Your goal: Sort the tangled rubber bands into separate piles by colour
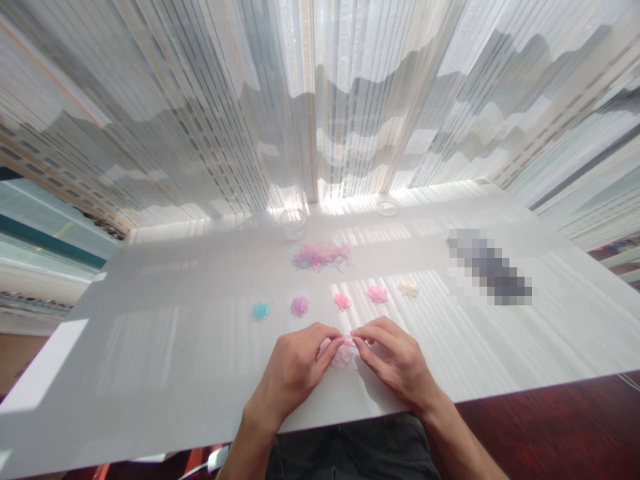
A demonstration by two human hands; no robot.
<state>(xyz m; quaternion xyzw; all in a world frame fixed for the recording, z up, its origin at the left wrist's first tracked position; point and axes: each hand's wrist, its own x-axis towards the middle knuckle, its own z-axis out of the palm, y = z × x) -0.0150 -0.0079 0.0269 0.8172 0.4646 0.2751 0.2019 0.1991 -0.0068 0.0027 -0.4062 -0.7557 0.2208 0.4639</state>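
My left hand (pixel 305 357) and my right hand (pixel 395 357) meet near the table's front edge, thumb and forefinger pinched on each. A thin, pale band seems to stretch between the fingertips, though it is partly hidden. Just below the fingers lies a loose heap of pale pink and lilac rubber bands (pixel 343 358). Beyond the hands runs a row of small band piles: turquoise (pixel 261 311), purple (pixel 300 306), coral pink (pixel 343 301), bright pink (pixel 377 294) and pale yellow (pixel 409 289). Farther back is a bigger mixed-colour heap of bands (pixel 323 256).
A clear round tub (pixel 293 224) and a clear lid-like disc (pixel 387 208) stand at the back of the white table (pixel 165 293). On the right is a pixelated dark object (pixel 490 267). Sheer striped curtains (pixel 320 113) hang behind the table.
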